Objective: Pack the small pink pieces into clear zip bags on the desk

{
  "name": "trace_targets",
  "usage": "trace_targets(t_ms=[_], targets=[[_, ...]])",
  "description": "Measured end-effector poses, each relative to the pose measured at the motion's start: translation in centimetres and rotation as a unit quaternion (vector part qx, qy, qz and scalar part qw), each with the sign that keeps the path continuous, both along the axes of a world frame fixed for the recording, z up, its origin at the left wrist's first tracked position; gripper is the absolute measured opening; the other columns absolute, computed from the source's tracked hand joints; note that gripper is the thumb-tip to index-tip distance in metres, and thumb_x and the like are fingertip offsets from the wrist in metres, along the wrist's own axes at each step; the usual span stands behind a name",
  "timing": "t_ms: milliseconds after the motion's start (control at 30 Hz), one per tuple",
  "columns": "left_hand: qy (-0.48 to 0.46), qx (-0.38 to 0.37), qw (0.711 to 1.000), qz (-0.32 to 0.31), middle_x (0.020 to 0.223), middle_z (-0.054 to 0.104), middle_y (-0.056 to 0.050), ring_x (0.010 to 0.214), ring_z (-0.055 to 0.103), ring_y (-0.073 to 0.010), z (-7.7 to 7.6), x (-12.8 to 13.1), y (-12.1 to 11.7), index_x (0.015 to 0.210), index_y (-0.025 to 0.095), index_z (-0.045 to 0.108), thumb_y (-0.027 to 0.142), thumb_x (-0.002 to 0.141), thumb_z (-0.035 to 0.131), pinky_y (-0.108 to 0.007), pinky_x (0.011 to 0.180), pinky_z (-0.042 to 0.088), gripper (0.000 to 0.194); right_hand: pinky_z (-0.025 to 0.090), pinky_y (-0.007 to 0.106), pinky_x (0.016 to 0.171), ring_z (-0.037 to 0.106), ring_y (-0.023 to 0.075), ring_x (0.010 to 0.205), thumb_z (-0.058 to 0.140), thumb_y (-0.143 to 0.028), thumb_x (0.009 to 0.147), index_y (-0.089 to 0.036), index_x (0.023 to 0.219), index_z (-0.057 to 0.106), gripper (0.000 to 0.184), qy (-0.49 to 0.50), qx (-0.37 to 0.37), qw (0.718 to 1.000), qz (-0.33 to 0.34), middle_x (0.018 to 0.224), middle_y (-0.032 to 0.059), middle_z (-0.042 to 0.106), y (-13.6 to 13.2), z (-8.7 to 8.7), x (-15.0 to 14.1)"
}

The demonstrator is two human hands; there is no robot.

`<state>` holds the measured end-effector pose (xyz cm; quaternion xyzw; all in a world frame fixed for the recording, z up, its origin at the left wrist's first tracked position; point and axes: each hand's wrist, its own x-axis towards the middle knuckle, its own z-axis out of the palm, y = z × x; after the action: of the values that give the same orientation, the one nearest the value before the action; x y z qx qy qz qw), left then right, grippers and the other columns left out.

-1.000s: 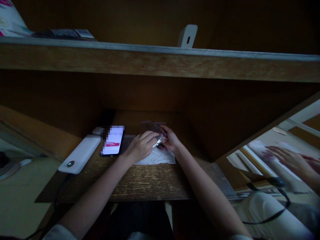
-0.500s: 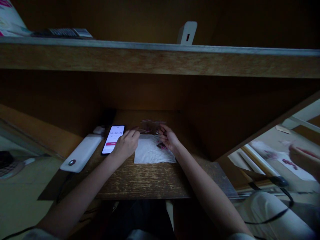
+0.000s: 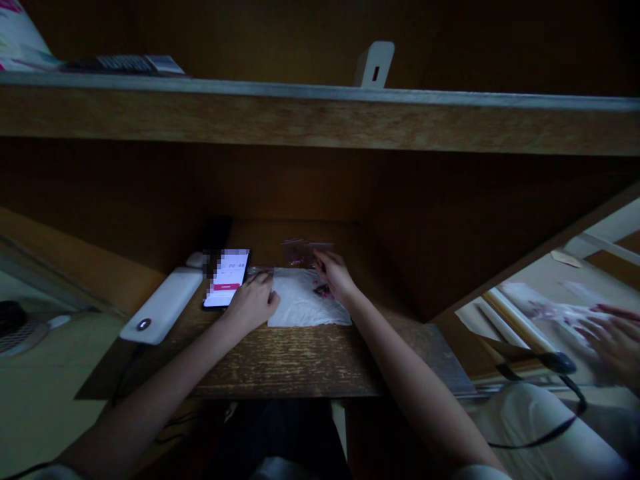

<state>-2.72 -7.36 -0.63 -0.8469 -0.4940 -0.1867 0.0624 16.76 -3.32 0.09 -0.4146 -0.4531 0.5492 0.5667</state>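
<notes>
- Work surface: dark wooden desk board (image 3: 280, 367), finish worn to pale streaks toward the front edge.
- Left side of board: white oblong device (image 3: 165, 303) with a round indicator, laid at an angle.
- Right of the device: phone (image 3: 227, 283), screen up and lit.
- Center of board: white cloth (image 3: 295, 303), spread flat.
- Behind the cloth: small clear bags (image 3: 296, 252), side by side, pink bits visible inside.
- Upper shelf (image 3: 280, 119): wooden front, pale top edge. It carries a white slotted block (image 3: 375, 65), upright; at left, a flat printed item (image 3: 125, 65) beside a white-and-pink package (image 3: 20, 40).
- Floor (image 3: 45, 393): pale, at lower left.
</notes>
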Motion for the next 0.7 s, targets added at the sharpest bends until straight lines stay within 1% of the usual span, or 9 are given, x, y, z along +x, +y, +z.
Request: trace_targets(t_ms=[67,133,167,267,333,400,467,567,700], targets=[[0.000,-0.001,1.000,0.002,0.091,0.064,-0.011,0.086,0.061,-0.0232,0.1,0.0,-0.1,0.084,0.014,0.060,0.030,0.083,0.047,-0.035,0.078,0.049,0.020,0.012,0.023,0.038,0.022,0.0061,0.038,0.059,-0.043,0.075,-0.019,0.048,0.039,0.041,-0.044,0.024,0.999,-0.018,0.041,-0.0056,0.031,0.0,-0.3,-0.3],[0.003,0.002,1.000,0.009,0.088,0.063,-0.011,0.083,0.061,-0.0232,0.1,-0.1,-0.1,0.084,0.014,0.058,0.037,0.087,0.042,-0.035,0.074,0.049,0.028,0.016,0.022,0.040,0.026,0.0071,0.040,0.058,-0.047,0.075,-0.019,0.047,0.041,0.043,-0.097,0.053,0.994,-0.021,0.043,-0.0051,0.033,0.0,-0.6,-0.5],[0.008,0.004,1.000,0.014,0.087,0.063,-0.011,0.081,0.061,-0.0232,0.2,-0.1,-0.1,0.085,0.014,0.057,0.036,0.089,0.039,-0.035,0.072,0.049,0.029,0.018,0.022,0.041,0.028,0.0076,0.042,0.056,-0.047,0.076,-0.019,0.048,0.042,0.043,-0.125,0.070,0.990,-0.019,0.044,-0.0046,0.034,0.0,-0.7,-0.6],[0.043,0.013,0.999,0.019,0.087,0.061,-0.012,0.081,0.059,-0.0233,0.0,-0.3,0.1,0.091,0.013,0.055,0.024,0.090,0.034,-0.035,0.071,0.048,0.024,0.023,0.021,0.046,0.036,0.0092,0.048,0.053,-0.045,0.079,-0.018,0.049,0.047,0.041,-0.210,0.121,0.970,0.006,0.048,-0.0031,0.041,-0.2,-1.1,-0.7],[0.069,0.019,0.997,0.023,0.091,0.060,-0.013,0.084,0.058,-0.0235,-0.3,-0.5,0.3,0.098,0.012,0.054,0.017,0.088,0.034,-0.036,0.073,0.047,0.023,0.025,0.022,0.049,0.039,0.0099,0.051,0.052,-0.043,0.080,-0.018,0.050,0.049,0.039,-0.259,0.160,0.952,0.037,0.051,-0.0022,0.046,-0.4,-1.2,-0.7],[0.083,0.022,0.996,0.022,0.097,0.059,-0.014,0.090,0.057,-0.0246,-0.6,-0.7,0.4,0.106,0.011,0.052,0.014,0.087,0.035,-0.036,0.076,0.046,0.027,0.024,0.022,0.050,0.039,0.0101,0.051,0.051,-0.042,0.082,-0.018,0.052,0.050,0.038,-0.294,0.188,0.935,0.065,0.052,-0.0019,0.048,-0.6,-1.3,-0.7],[0.092,0.021,0.995,0.013,0.102,0.058,-0.015,0.097,0.055,-0.0254,-1.0,-0.9,0.5,0.111,0.010,0.051,0.011,0.085,0.035,-0.037,0.079,0.045,0.031,0.023,0.022,0.049,0.038,0.0098,0.050,0.049,-0.043,0.083,-0.018,0.053,0.050,0.039,-0.325,0.200,0.921,0.079,0.052,-0.0021,0.048,-0.8,-1.4,-0.8],[0.114,0.022,0.993,0.005,0.106,0.058,-0.016,0.101,0.054,-0.0255,-1.3,-0.9,0.5,0.114,0.010,0.051,0.008,0.083,0.035,-0.038,0.084,0.044,0.035,0.022,0.022,0.049,0.037,0.0091,0.049,0.045,-0.042,0.085,-0.018,0.054,0.049,0.040,-0.367,0.205,0.903,0.087,0.053,-0.0020,0.049,-0.9,-1.4,-0.9],[0.126,0.025,0.992,0.007,0.108,0.058,-0.016,0.100,0.054,-0.0251,-1.3,-1.0,0.4,0.117,0.011,0.049,0.008,0.082,0.035,-0.037,0.083,0.043,0.038,0.021,0.022,0.048,0.037,0.0083,0.048,0.044,-0.041,0.086,-0.017,0.054,0.048,0.040,-0.383,0.206,0.897,0.084,0.052,-0.0022,0.048,-1.1,-1.2,-0.9]])
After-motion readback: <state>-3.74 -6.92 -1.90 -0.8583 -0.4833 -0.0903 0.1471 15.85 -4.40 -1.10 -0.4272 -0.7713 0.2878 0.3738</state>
